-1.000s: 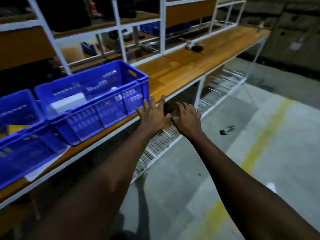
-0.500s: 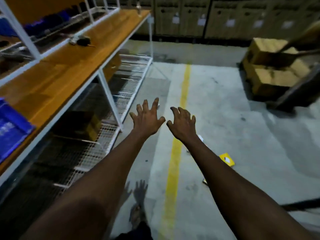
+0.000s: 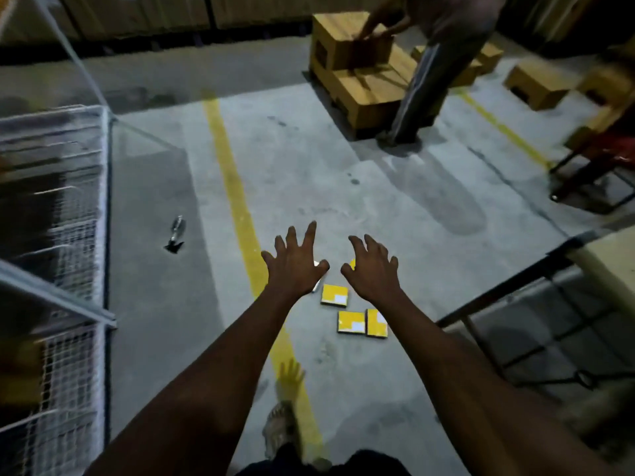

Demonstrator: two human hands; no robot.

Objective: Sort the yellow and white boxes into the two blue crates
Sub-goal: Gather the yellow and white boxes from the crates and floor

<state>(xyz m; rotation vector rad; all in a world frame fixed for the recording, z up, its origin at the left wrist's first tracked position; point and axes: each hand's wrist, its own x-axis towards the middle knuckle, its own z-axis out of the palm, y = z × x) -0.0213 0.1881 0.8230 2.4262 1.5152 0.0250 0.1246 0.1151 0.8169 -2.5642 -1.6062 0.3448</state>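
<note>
Three yellow boxes (image 3: 334, 295) lie close together on the floor (image 3: 378, 201) by the yellow line (image 3: 226, 159). They have come into view as the person turned from the crates. The left hand (image 3: 295, 266) and right hand (image 3: 372, 269) hover above them, fingers spread and empty, so the next pickup seems near.

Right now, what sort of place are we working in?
Most likely a warehouse or stockroom. The bare concrete floor has a painted yellow line, another person is handling stacked cartons, and wire-mesh shelving stands at the left.
</note>
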